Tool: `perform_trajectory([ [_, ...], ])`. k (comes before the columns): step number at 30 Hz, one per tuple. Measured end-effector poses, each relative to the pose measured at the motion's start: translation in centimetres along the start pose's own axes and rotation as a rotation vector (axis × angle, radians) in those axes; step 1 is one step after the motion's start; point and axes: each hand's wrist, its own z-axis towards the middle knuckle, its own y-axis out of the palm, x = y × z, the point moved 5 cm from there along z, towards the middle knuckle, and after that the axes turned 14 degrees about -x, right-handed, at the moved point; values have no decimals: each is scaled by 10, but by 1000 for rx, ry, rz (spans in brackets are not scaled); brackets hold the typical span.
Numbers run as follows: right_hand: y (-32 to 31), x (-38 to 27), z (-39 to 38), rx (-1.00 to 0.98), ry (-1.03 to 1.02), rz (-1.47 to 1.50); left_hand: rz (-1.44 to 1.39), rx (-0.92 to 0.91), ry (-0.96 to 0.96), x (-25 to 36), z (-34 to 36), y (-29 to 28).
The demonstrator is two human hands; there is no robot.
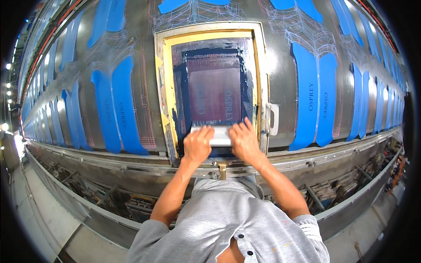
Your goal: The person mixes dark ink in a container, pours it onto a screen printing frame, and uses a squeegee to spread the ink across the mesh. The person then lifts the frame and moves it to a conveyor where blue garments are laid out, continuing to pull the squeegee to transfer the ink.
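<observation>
A silver-grey squeegee [220,137] lies across the near end of a screen-printing frame. My left hand [198,143] is closed round its left end, and my right hand [244,139] grips the right end, with the fingers curled over the top. Under it the screen mesh [215,94] has a purplish see-through window with dark blue ink around it. The screen's frame [160,94] is pale and edged with yellow tape, and it rests on the long table. On its right side is a light grey handle [274,119]. The squeegee's blade edge is hidden.
Blue cut fabric pieces lie in pairs on the dark table [280,87], one pair [313,96] to the right and another [116,105] to the left. A metal rail [123,165] runs along the near edge. Below it, a trough [144,201] holds stacked material.
</observation>
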Motion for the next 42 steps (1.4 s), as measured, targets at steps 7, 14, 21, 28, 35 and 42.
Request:
perform_trajectory([
  [7, 3, -5, -55, -32, -8, 308, -33, 20, -17, 30, -61, 23],
  [14, -14, 162, -22, 418, 753, 443, -7, 43, 5, 30, -60, 22],
  [21, -56, 118, -23, 550, 739, 390, -81, 119, 45, 3, -88, 15],
  [28, 21, 3, 77, 707, 513, 539, -8, 140, 35, -133, -166, -57],
  [35, 94, -114, 174, 707, 597, 619, 35, 101, 14, -271, -228, -87],
  [42, 125, -148, 209, 702, 646, 489, -21, 124, 34, -328, -259, -100],
])
